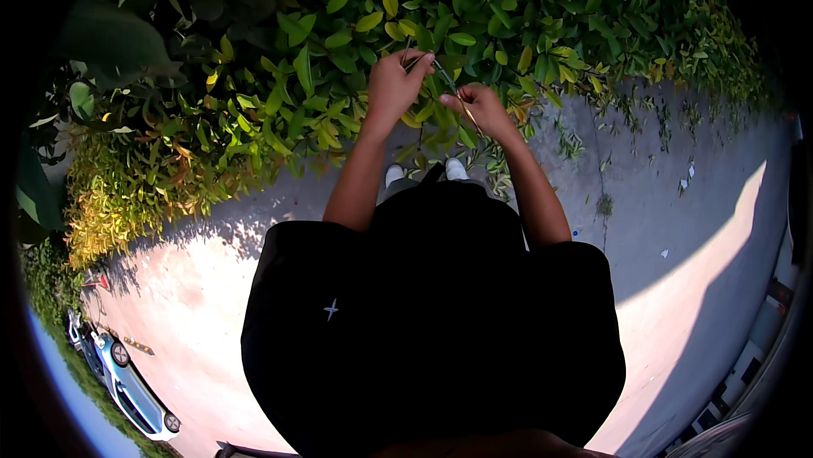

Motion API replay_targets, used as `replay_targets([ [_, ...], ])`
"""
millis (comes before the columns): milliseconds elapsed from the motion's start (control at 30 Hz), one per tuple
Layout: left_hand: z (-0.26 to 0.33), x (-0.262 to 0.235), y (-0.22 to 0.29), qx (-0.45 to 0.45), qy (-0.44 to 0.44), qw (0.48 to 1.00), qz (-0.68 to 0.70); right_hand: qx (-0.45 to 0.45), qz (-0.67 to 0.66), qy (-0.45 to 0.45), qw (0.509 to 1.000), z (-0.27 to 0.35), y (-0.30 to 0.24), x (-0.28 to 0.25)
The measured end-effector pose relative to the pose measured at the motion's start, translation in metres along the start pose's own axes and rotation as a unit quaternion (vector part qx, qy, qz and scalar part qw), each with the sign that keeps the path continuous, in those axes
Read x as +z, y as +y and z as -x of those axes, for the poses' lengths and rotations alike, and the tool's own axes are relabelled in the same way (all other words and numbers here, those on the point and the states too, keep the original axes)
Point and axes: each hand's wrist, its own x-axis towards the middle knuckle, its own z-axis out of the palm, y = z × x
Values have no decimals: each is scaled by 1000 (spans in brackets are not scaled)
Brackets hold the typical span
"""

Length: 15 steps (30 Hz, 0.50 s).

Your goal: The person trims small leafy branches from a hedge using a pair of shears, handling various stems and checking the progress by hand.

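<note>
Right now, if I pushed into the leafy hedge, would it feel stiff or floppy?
The hedge would probably feel springy rather than stiff, since its surface is mostly small, flat leaves. Tipping seems unlikely across such a broad, dense mass.

- sun's totally blowing out the pavement (203, 288) at left
- shade's dulling its upper-right stretch
- black T-shirt (423, 314) is swallowing detail
- fisheye's bending edges, corners are going black
</note>
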Motion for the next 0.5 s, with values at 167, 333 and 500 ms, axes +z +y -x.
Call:
replay_targets([
  [167, 1, 8, -3, -32, -14, 999, 4, 41, -13, 9, 999, 12, 13, -1],
  [333, -1, 24, 1, -22, -5, 1000, -15, 85, -73, 71, 991, 22, 16, -5],
  [500, -6, 33, 5, 50, -15, 998, 40, 103, -135, 126, 977, 33, 7, -8],
])
